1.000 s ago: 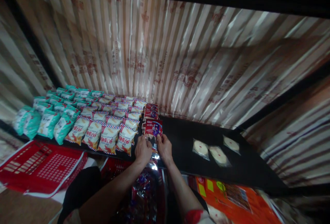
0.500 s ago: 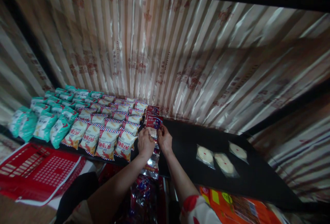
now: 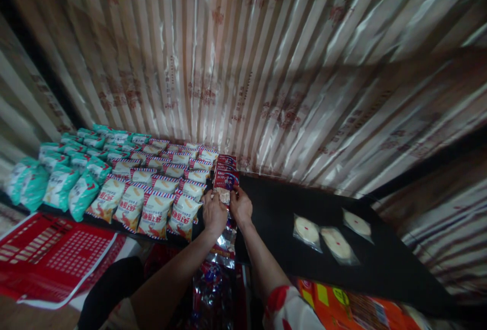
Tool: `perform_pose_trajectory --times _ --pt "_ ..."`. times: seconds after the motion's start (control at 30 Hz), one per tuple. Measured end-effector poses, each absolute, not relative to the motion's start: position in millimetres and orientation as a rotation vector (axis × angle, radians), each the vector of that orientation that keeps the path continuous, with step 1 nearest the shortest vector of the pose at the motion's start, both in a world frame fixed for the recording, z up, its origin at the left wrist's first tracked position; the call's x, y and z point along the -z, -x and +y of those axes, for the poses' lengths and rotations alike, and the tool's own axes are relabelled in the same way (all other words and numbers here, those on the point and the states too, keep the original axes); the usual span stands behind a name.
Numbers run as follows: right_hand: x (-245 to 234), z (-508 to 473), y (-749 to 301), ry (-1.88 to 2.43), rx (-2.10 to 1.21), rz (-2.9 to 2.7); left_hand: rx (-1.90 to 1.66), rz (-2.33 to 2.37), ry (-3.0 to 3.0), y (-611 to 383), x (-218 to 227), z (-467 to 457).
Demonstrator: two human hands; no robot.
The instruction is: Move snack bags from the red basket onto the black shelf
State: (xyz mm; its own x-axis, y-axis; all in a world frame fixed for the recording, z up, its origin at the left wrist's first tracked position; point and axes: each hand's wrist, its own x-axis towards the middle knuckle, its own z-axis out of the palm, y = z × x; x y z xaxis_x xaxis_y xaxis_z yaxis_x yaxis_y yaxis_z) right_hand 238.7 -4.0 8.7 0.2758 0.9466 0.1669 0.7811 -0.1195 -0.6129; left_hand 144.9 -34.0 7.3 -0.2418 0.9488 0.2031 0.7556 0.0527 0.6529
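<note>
A dark red snack packet (image 3: 225, 180) with a paler lower part lies between my hands on the black shelf (image 3: 266, 208). My left hand (image 3: 214, 214) has its fingers closed at the packet's lower left edge, and my right hand (image 3: 241, 207) pinches its right edge. Just behind is another red packet (image 3: 227, 160), lined up with it and partly covered. A shiny silver and red packet (image 3: 227, 246) shows below my hands at the shelf's front edge; my left forearm covers part of it.
Rows of white snack bags (image 3: 153, 216) stand to the left, with teal bags (image 3: 61, 185) beyond them. Flat round items in clear wrappers (image 3: 306, 230) lie on the right. A red basket (image 3: 64, 244) and an orange package (image 3: 353, 307) are below the shelf front.
My right hand has shifted slightly left and down along the packet's edge. The packet lies a little flatter and nearer the one behind. The view has tilted slightly.
</note>
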Motion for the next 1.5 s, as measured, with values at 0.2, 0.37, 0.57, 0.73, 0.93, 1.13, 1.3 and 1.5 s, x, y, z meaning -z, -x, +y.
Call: perform_pose_trajectory --times 0.2,0.37,0.57,0.73,0.93,1.13,1.3,1.5 --pt "-6 -5 -236 2.001 -0.295 -1.563 -0.903 2.026 -1.718 -144 -10 -36" --pt "-5 -5 -234 1.952 -0.019 -1.636 -0.952 2.003 -1.712 -145 -7 -37" --pt "-9 11 -229 1.751 0.014 -1.878 -0.929 2.014 -1.741 -146 -5 -38" --pt "-18 30 -221 1.762 -0.107 -2.082 -0.941 2.001 -1.750 -145 -4 -39" --pt "-20 39 -215 1.920 -0.167 -2.174 -0.942 2.005 -1.740 -146 -2 -40" --pt "-15 44 -215 1.993 -0.189 -2.210 -0.908 1.999 -1.766 -145 1 -40" --pt "-15 45 -215 2.087 -0.223 -2.224 -0.903 2.011 -1.788 -146 3 -40" --pt "-15 46 -215 2.118 -0.261 -2.209 -0.916 2.044 -1.810 -148 6 -39"
